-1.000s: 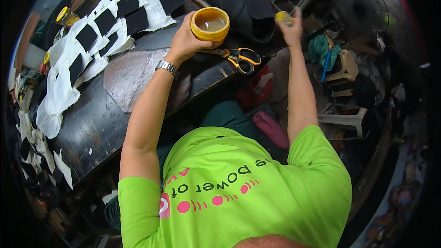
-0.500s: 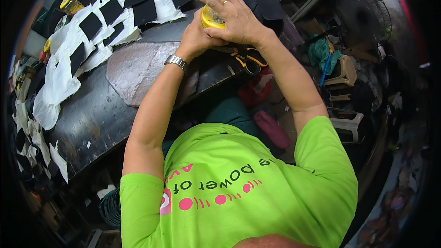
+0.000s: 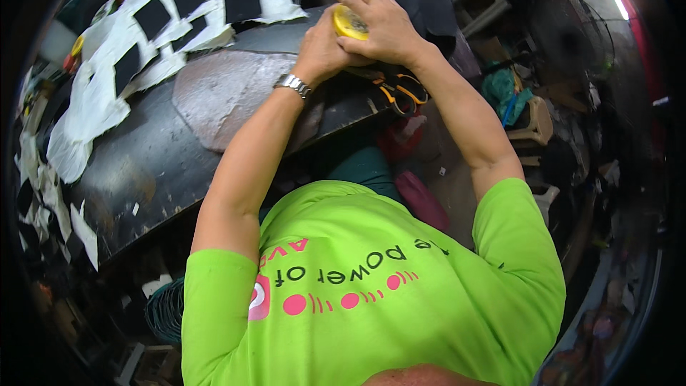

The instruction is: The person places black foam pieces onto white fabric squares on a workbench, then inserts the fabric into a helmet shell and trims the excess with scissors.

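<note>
One head camera, looking steeply down past the green shirt (image 3: 371,279) onto the dark worktop (image 3: 143,164), close in; edges possibly warped by the fisheye.

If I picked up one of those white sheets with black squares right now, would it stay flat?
Probably not. The white sheets look crumpled and torn along their edges, so they would likely flop and feel light. The black squares lie flat on them and may add a little stiffness where they sit.

Scissors (image 3: 401,91) just beside hands, black patches (image 3: 243,1) crowding beyond
</note>
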Demonstrator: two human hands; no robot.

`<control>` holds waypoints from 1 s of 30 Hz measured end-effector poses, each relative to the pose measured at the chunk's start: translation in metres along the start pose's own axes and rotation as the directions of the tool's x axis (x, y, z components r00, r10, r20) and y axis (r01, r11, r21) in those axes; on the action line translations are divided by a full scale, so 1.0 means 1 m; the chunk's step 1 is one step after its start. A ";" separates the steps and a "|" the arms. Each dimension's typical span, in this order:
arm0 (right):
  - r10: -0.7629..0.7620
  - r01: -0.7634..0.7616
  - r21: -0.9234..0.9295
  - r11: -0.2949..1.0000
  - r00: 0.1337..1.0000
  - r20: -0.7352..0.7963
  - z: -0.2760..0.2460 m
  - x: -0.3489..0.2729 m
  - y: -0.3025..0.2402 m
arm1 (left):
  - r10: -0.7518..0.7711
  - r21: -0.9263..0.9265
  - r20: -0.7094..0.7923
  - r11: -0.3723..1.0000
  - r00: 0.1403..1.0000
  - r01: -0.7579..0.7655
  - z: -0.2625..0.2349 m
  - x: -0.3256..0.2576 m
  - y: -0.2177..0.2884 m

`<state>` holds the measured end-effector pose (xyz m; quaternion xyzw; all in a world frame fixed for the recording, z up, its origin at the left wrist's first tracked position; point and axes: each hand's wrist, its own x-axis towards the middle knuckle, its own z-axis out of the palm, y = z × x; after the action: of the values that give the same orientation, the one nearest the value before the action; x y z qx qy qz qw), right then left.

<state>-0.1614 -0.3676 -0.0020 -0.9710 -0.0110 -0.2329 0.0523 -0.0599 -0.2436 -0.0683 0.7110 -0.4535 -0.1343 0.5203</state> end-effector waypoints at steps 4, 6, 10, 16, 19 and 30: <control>-0.116 0.126 0.046 0.991 0.978 -0.173 -0.024 0.012 -0.027 | 0.213 -0.024 -0.123 0.976 0.969 -0.217 -0.020 -0.007 0.015; -0.143 0.173 0.113 0.978 0.962 -0.232 -0.035 0.021 -0.044 | 0.279 0.019 -0.164 0.960 0.946 -0.280 -0.044 -0.021 0.021; -0.243 0.269 0.304 0.914 0.962 -0.121 -0.031 0.039 -0.086 | 0.309 0.239 -0.272 0.939 0.911 -0.246 -0.108 -0.072 0.022; -0.211 0.289 0.742 0.605 0.957 -0.201 0.049 0.068 -0.163 | 0.048 0.206 -0.331 0.978 0.942 0.023 -0.172 -0.154 0.001; -0.128 0.240 0.875 0.420 0.971 -0.204 0.058 0.077 -0.181 | -0.021 0.088 -0.377 0.994 0.926 0.058 -0.177 -0.174 -0.008; 0.380 0.332 0.911 -0.247 0.897 -0.224 0.032 0.105 -0.123 | -0.051 0.022 -0.406 0.998 0.912 0.066 -0.161 -0.183 -0.019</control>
<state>-0.0591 -0.2421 0.0295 -0.4607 -0.1575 -0.3422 0.8036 -0.0451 0.0008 -0.0678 0.7456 -0.3168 0.0083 0.5863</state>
